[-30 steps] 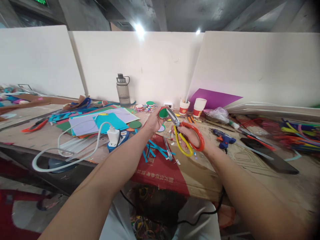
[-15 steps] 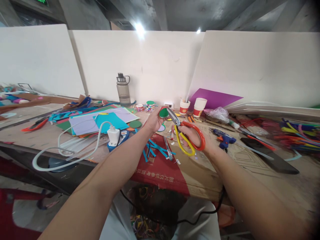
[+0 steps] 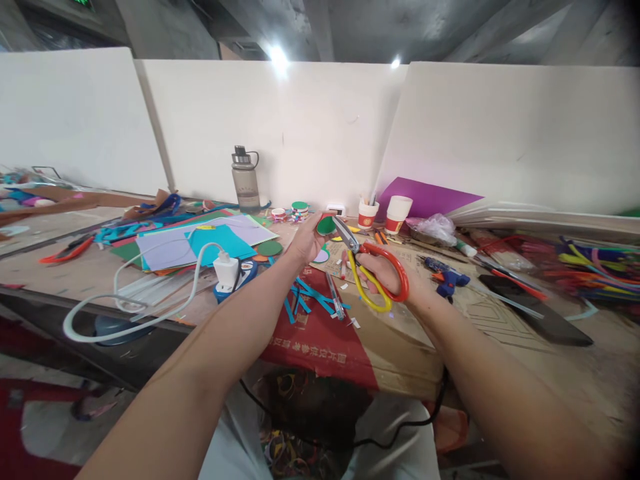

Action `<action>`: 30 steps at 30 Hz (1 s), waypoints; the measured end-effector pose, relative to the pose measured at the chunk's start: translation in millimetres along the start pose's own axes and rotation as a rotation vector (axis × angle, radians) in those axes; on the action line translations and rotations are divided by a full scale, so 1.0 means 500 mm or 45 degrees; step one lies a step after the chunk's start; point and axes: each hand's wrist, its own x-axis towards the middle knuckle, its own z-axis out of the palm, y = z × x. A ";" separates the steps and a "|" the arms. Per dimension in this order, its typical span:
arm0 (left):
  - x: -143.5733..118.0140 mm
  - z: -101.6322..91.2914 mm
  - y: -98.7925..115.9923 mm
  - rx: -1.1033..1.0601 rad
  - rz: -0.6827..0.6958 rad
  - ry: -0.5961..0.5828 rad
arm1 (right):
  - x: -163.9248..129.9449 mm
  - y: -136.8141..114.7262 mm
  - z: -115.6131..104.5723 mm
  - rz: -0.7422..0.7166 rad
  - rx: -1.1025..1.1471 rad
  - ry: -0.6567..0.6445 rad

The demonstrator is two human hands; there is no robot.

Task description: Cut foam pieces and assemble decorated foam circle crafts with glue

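Between the fingers of my left hand point(image 3: 306, 241) is a small green disc point(image 3: 327, 225), its face turned toward me. My right hand point(image 3: 376, 268) grips a pair of scissors point(image 3: 352, 244) with one red handle and one yellow handle. The scissor blades point up and left, and their tips reach the right edge of the disc; I cannot tell whether they touch it. Below my hands lie blue paper strips point(image 3: 313, 293) and a utility knife point(image 3: 335, 297) on a red and brown cardboard sheet point(image 3: 320, 350).
Coloured paper sheets point(image 3: 220, 243) and a white charger plug point(image 3: 227, 272) with a looped cable are at the left. Behind stand a water bottle point(image 3: 245, 181), stacked discs point(image 3: 300, 211) and paper cups point(image 3: 398, 215). A blue glue gun point(image 3: 450, 279) and a black tablet-like slab point(image 3: 540, 313) lie right.
The view has shifted very slightly. My hands, the green disc and the scissors keep nearly the same places; the disc looks tilted a little differently.
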 end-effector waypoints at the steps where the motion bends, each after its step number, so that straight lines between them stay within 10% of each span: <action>1: 0.000 -0.001 -0.001 0.006 0.001 -0.003 | 0.002 0.004 0.000 0.015 0.024 -0.003; 30: 0.008 -0.008 -0.015 0.081 0.106 0.051 | -0.005 -0.007 0.014 0.102 0.051 -0.012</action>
